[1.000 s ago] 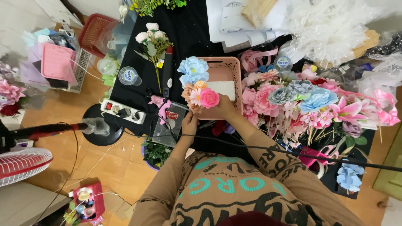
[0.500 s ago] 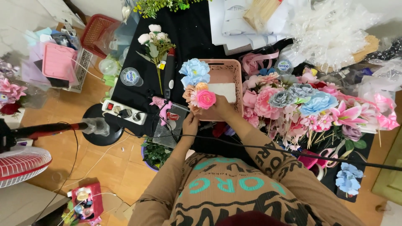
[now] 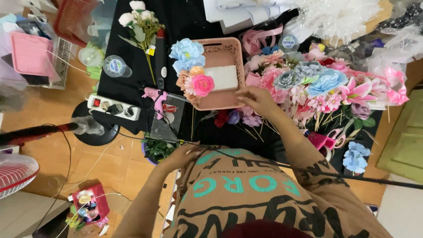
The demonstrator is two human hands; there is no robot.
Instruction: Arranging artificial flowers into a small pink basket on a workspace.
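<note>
The small bouquet of paper flowers (image 3: pixel 194 79), with a bright pink rose, peach blooms and a pale blue bloom at its top, stands at the left rim of a pink plastic basket (image 3: pixel 220 72); we record its thin stems running down toward the person's body.

Head view: we see the left hand (image 3: pixel 183 154) low, close to the body, fingers curled around the lower end of those stems beside a dark cable; the grip looks closed, though the exact contact is partly hidden. The bouquet head lies well above this hand, up and slightly to its right.

The right hand (image 3: pixel 257 99) rests just beyond the basket's lower right corner, palm down, fingers bent and loosely spread; we cannot tell whether it pinches anything. Directly beyond this hand is a heap of loose paper flowers (image 3: pixel 308 83) in pink, grey-blue and blue. A white rectangular block (image 3: pixel 222 77) lies inside the basket, up and left of the right hand.

Left of the left hand we note a white power strip (image 3: pixel 113 108) on a black table (image 3: pixel 132 83). Further up on that side stands a sprig of white roses (image 3: pixel 139 17). Pink-handled scissors (image 3: pixel 326 141) lie to the right of the right forearm.
</note>
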